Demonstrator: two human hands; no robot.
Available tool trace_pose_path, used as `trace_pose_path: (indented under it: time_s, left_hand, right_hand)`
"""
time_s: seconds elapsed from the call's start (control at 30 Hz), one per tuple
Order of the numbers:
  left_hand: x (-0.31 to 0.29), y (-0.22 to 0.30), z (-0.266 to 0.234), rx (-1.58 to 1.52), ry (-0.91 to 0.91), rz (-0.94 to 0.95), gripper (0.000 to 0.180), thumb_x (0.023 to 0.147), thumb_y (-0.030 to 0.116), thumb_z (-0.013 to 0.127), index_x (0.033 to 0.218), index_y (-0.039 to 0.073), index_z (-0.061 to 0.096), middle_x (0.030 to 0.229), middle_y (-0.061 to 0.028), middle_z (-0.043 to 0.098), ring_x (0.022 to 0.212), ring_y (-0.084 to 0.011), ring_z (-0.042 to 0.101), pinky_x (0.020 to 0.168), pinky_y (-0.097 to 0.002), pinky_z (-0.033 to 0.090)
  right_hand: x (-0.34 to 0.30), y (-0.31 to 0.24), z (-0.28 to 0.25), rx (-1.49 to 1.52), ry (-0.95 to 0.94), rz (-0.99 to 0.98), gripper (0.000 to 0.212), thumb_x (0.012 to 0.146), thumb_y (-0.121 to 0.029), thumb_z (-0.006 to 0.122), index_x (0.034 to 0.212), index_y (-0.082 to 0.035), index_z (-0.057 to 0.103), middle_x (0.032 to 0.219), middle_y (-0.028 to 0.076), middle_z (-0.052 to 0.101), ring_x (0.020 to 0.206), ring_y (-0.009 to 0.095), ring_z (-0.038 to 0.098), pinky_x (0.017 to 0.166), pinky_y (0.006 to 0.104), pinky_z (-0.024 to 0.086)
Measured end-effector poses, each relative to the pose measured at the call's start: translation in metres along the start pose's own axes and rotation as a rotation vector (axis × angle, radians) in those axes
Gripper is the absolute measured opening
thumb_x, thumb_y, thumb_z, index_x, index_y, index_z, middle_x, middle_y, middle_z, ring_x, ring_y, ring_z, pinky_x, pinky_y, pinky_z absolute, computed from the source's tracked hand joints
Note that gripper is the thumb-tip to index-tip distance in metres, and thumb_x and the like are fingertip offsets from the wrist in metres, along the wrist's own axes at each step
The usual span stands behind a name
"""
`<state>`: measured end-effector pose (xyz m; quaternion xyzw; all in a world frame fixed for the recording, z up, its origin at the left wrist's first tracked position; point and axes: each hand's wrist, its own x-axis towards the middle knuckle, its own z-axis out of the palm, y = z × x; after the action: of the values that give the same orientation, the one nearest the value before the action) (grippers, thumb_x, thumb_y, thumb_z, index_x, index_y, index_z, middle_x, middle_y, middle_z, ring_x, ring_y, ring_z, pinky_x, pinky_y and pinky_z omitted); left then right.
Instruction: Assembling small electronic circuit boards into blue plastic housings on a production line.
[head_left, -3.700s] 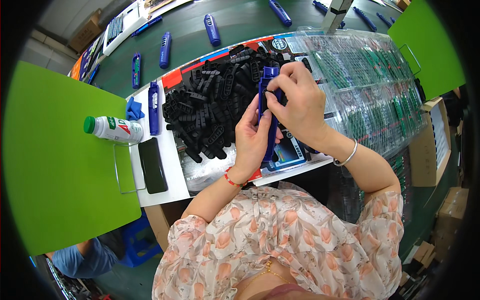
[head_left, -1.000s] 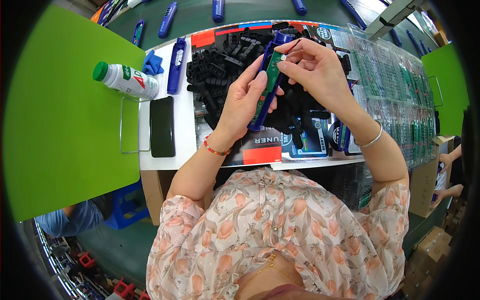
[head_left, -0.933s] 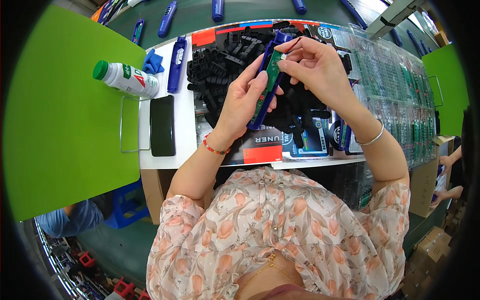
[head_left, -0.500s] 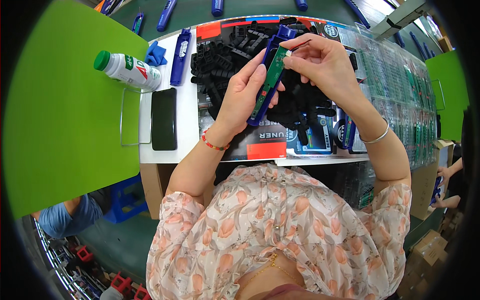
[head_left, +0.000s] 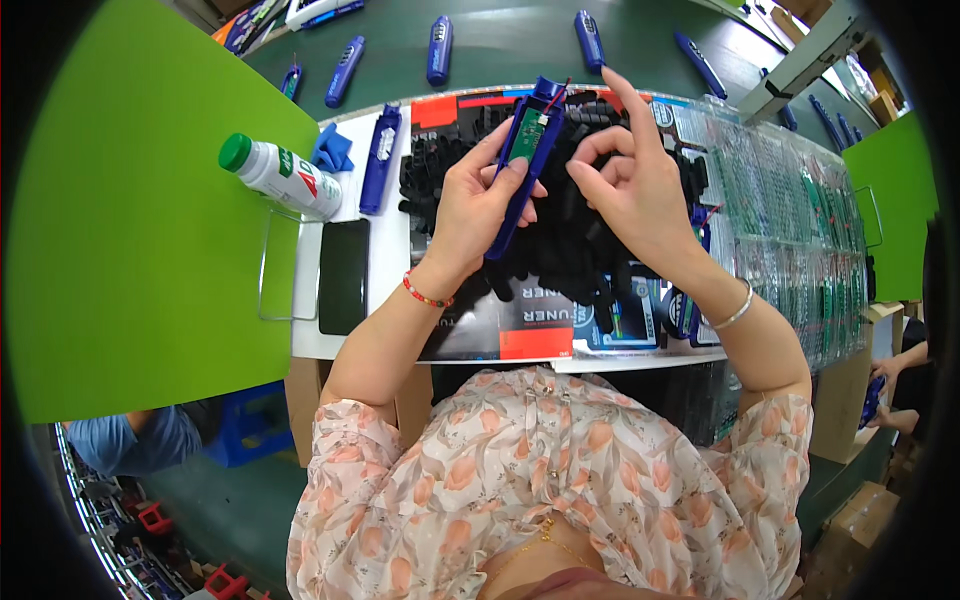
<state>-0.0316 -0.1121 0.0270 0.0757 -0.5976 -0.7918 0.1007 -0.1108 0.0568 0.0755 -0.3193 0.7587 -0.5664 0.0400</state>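
Observation:
My left hand [head_left: 466,205] grips a long blue plastic housing [head_left: 508,222], tilted with its top toward the right. Inside the housing sits a narrow green circuit board [head_left: 525,140], with my left thumb resting on its lower part. A red wire and a white connector show at its upper end. To the right, apart from the housing, my right hand [head_left: 635,190] is raised with the index finger stretched out and the other fingers bent; nothing shows in it. Under both hands lies a heap of black ribbed plastic parts [head_left: 560,240].
Clear plastic trays [head_left: 790,240] with green boards are stacked at right. On the left are a blue shell [head_left: 380,160], a crumpled blue piece [head_left: 331,148], a white bottle [head_left: 290,180] and a black phone [head_left: 343,278]. Several blue devices lie on the green surface [head_left: 500,55] beyond.
My right hand has come off the board's wire end and moved right, its index finger now extended. The board now sits lower inside the housing. The view has shifted slightly.

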Motion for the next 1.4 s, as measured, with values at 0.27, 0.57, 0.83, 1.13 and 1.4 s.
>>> trace_pose_path:
  time_s: [0.27,0.57,0.83,1.13,1.4]
  left_hand:
    - [0.144,0.044,-0.058,0.07,0.208,0.042,0.052,0.095,0.007,0.058,0.144,0.004,0.041,0.088,-0.0128,0.065,0.061,-0.0168,0.064,0.051,-0.0267,0.053]
    - [0.303,-0.056,-0.094,1.062,0.407,0.065,0.029,0.082,0.02,0.055,0.105,0.015,0.072,0.096,-0.0195,0.07,0.088,-0.038,0.066,0.081,-0.0448,0.052]
    - [0.285,-0.014,-0.15,1.704,0.9,0.392,0.029,0.09,0.033,0.056,0.098,0.009,0.069,0.092,-0.0179,0.063,0.094,-0.0324,0.062,0.075,-0.0434,0.052]
    - [0.242,-0.001,-0.282,1.638,1.052,-0.249,0.042,0.092,0.022,0.054,0.125,-0.003,0.053,0.112,-0.0209,0.064,0.107,-0.0363,0.062,0.086,-0.0486,0.051]
    - [0.254,-0.005,-0.205,1.408,0.635,-0.07,0.052,0.071,0.039,0.071,0.091,-0.009,0.07,0.098,-0.0301,0.068,0.096,-0.0392,0.068,0.085,-0.0432,0.054]
  right_hand:
    - [-0.021,0.011,-0.04,-0.007,-0.085,0.087,0.062,0.083,0.005,0.062,0.141,-0.005,0.042,0.081,0.006,0.064,0.054,0.007,0.059,0.05,0.0215,0.045]
    - [-0.036,0.03,-0.074,-0.049,-0.15,0.157,0.026,0.084,0.005,0.064,0.109,0.002,0.065,0.08,0.005,0.064,0.055,0.006,0.058,0.049,0.0212,0.043]
    - [-0.048,0.031,-0.098,-0.179,-0.118,0.192,0.021,0.082,0.005,0.065,0.102,0.001,0.068,0.08,0.008,0.066,0.056,0.011,0.062,0.048,0.0234,0.048]
    - [-0.067,0.035,-0.107,-0.203,-0.116,0.177,0.018,0.082,0.003,0.066,0.099,0.0,0.069,0.079,0.01,0.067,0.057,0.014,0.063,0.052,0.0258,0.049]
    - [-0.068,0.024,-0.097,-0.196,-0.139,0.122,0.016,0.082,0.0,0.068,0.098,0.0,0.069,0.077,0.009,0.066,0.056,0.013,0.059,0.051,0.0257,0.045]
